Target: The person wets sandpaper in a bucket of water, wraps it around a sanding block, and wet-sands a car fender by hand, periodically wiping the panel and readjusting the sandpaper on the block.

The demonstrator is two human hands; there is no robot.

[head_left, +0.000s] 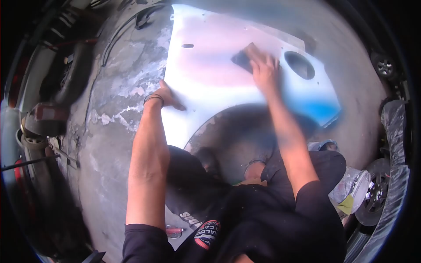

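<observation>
A car fender [206, 94], white with pinkish patches and a blue corner, lies in front of me on the concrete floor. My left hand [165, 97] is closed around its left edge, with a dark band on the wrist. On the upper middle of the panel, my right hand [265, 72] presses a dark piece of sandpaper [242, 60] against the surface. The hand and sandpaper are slightly blurred, and the fingers partly cover a brownish part of it. To their right is the fender's oval opening [299, 65].
A whitish bucket [357, 186] with a yellow-green cloth [346, 204] stands at my right, beside a wheel [378, 191]. Plastic-wrapped material [396, 131] runs along the right edge. Dark car parts [48, 118] crowd the left side. A red object [174, 231] lies near my left elbow.
</observation>
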